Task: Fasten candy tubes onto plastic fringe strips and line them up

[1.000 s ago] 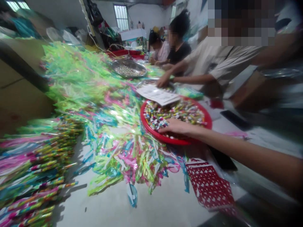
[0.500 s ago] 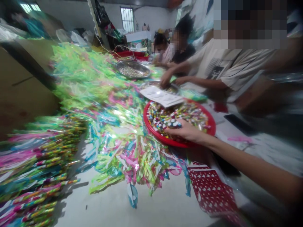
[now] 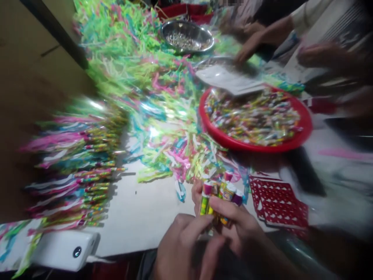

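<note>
Both my hands meet low in the middle, close to my body. My right hand (image 3: pixel 239 225) is closed around a small bunch of colourful candy tubes (image 3: pixel 219 194) that stand upright with their caps up. My left hand (image 3: pixel 182 245) presses against the same bunch from the left, fingers curled on it. A round red tray (image 3: pixel 304 130) heaped with more of these candies lies on the table beyond my hands, to the right.
A big heap of green, pink and blue plastic strips (image 3: pixel 145 89) covers the table's middle. Filled packets (image 3: pixel 84 171) lie stacked at left. A steel bowl (image 3: pixel 186 37) sits far back. A red dotted sheet (image 3: pixel 278 204) and a white device (image 3: pixel 65 249) lie near. Other people's hands (image 3: pixel 250 42) work at upper right.
My right hand left the red tray with a bunch of candy tubes and came back toward me. My left hand came into view and joined it. The view tilted down.
</note>
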